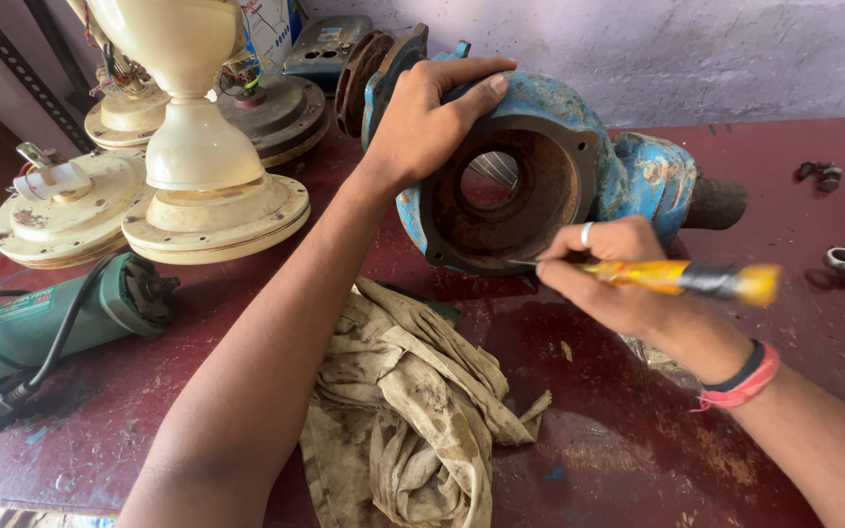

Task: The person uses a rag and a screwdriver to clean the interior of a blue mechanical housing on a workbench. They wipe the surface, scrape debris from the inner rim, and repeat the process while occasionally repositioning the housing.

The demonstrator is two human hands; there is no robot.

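Dirty rag (413,411) nearest; my left hand (427,122) palms the blue pump housing (540,186), right hand (603,269) fingers pinching a yellow-handled screwdriver (682,278) that could slip off rust.

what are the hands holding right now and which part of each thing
The left hand grips the top rim of the blue pump housing. The right hand holds a yellow-handled screwdriver by the front of its handle.
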